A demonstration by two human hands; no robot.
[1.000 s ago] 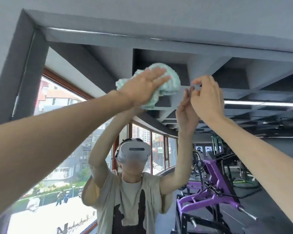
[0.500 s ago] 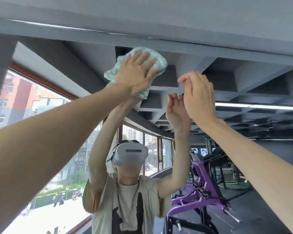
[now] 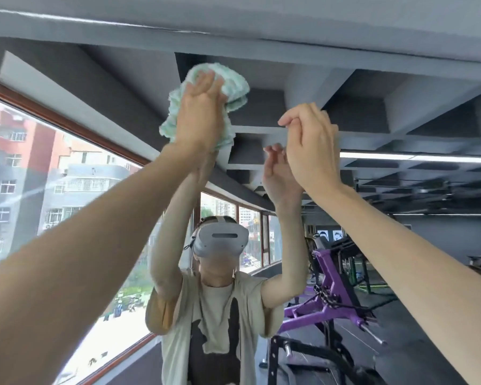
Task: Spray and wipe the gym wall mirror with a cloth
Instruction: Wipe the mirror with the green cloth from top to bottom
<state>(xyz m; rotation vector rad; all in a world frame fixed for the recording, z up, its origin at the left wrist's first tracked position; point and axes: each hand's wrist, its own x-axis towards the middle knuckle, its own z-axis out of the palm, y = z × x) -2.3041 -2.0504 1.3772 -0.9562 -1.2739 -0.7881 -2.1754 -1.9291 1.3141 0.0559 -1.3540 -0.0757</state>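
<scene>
Both my arms are raised high, reaching up and forward to the wall mirror (image 3: 400,120). My left arm comes in from the lower left on a slant. My left hand (image 3: 202,115) lies flat with its back toward me, fingers straight, close together and pointing up. The palm presses the cloth (image 3: 235,87) against the glass, not far below the mirror's upper edge.

The cloth is mint green and white, bunched into a thick wad. Its long axis runs from lower left to upper right. The top bulges out past my fingertips and to their right, and the lower end sticks out beside my wrist on the left.

My right arm rises from the lower right. My right hand (image 3: 311,145) is held up just to the right of the cloth and a little lower, apart from it. Its fingers are loosely bent, the thumb tip is near the forefinger, and I see nothing in it. I cannot tell whether it touches the glass.

In the mirror my reflection (image 3: 214,315) stands with both arms up, wearing a grey headset (image 3: 220,240). A purple gym machine (image 3: 328,301) is on the right and windows (image 3: 67,190) are on the left.
</scene>
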